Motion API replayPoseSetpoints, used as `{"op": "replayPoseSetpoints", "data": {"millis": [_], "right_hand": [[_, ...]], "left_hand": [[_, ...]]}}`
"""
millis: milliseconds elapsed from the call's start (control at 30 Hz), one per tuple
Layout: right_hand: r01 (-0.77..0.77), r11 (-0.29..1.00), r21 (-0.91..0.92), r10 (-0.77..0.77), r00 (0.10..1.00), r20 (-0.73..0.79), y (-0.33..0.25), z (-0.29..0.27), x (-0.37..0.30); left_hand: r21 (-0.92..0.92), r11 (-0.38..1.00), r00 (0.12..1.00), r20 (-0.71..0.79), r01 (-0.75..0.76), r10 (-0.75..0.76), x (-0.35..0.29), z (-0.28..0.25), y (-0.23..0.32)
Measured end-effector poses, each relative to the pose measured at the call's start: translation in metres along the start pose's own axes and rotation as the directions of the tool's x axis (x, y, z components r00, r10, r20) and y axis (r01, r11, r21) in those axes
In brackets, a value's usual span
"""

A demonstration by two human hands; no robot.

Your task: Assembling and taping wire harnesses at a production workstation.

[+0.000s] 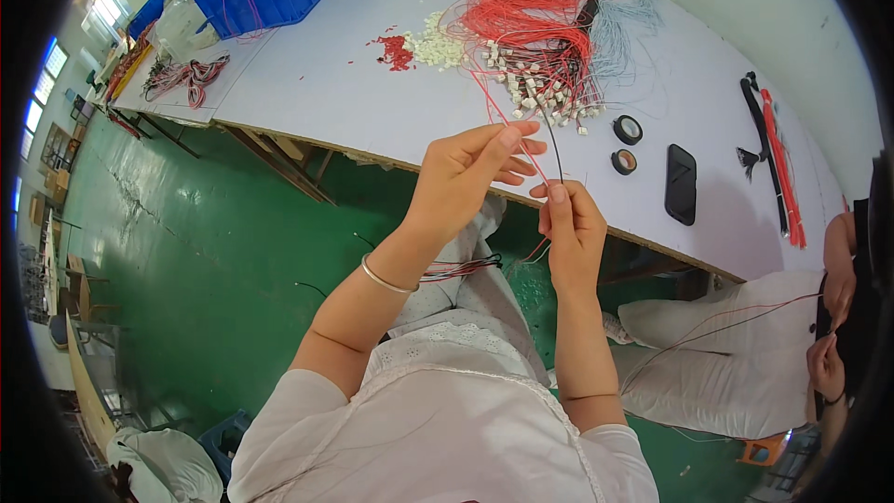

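Green floor (186,298) and a long white table (307,84), two wires held up at its near edge.
Tangled red wires (531,14) spread across the tabletop beyond the hands. The left hand (456,172) closes thumb and forefinger on a red wire (494,101), other fingers loosely spread; the right hand (575,228), fingers curled, pinches that wire alongside a black wire (557,144). Good handling calls for a steady right pinch and light tension, strands uncrossed.
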State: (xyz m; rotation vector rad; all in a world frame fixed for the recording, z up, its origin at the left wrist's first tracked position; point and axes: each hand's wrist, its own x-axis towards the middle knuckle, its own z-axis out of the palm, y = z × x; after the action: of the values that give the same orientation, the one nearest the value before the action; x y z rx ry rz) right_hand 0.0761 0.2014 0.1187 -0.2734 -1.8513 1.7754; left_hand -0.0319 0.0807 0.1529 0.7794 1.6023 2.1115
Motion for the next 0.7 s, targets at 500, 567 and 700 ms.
{"op": "replayPoseSetpoints", "data": {"millis": [500, 567, 700], "right_hand": [[-0.091, 0.993, -0.076, 0.097, 0.992, 0.078, 0.012, -0.013, -0.01], [-0.105, 0.991, -0.083, 0.111, 0.991, 0.077, 0.012, -0.014, -0.008], [-0.107, 0.986, -0.128, 0.118, 0.99, 0.078, 0.019, -0.017, -0.006]], "left_hand": [[-0.174, 0.985, 1.0, -0.011, 0.017, -0.019, 0.012, -0.018, 0.009], [-0.182, 0.983, 1.0, 0.0, 0.008, -0.008, 0.012, -0.017, 0.007], [-0.203, 0.979, 1.0, 0.001, -0.028, 0.029, 0.015, -0.021, 0.001]]}}
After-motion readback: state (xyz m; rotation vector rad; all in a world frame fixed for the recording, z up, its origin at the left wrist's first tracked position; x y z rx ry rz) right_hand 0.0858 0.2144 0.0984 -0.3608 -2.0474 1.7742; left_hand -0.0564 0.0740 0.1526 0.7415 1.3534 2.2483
